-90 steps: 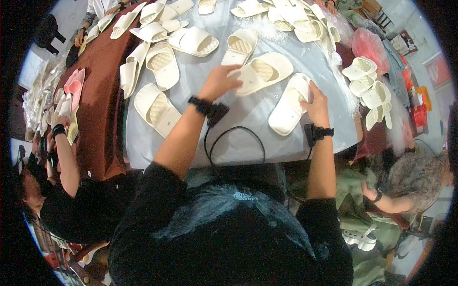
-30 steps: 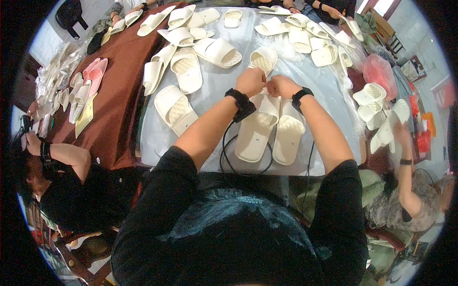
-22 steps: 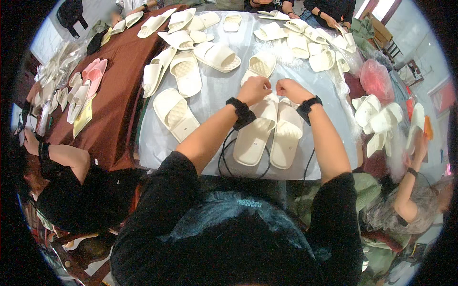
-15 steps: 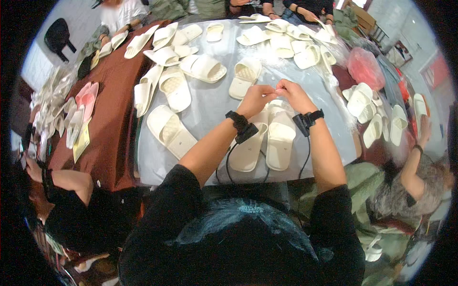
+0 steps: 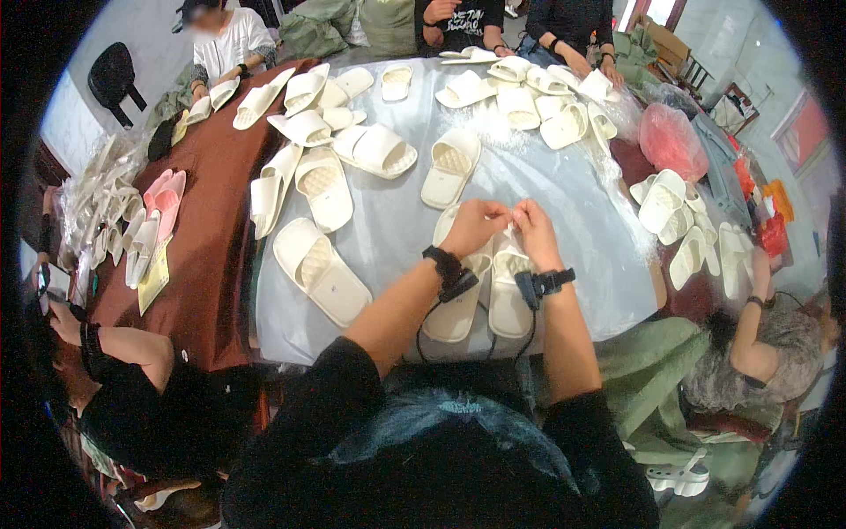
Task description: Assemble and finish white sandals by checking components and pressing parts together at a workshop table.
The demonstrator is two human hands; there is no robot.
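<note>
My left hand and my right hand meet over a pair of cream slippers, with fingertips pinched close together. Whatever lies between the fingertips is too small to make out. Below my left wrist lies the left slipper of the pair, its toe partly covered by my hand. The right slipper lies beside it, its strap partly hidden under my right hand. Both have their heels toward me. Just beyond my hands sits a single cream slipper, and another slipper rests left of my left forearm.
Several cream slippers spread over the far side of the grey-covered table. A brown cloth at left carries pink slippers and a yellow sheet. A pink plastic bag stands at right. Co-workers sit around the table.
My pinched hands have come nearer to me over the slipper pair, and my right forearm has swung inward. The view has tilted up slightly. The co-worker's hand at right has moved nearer the slippers there.
</note>
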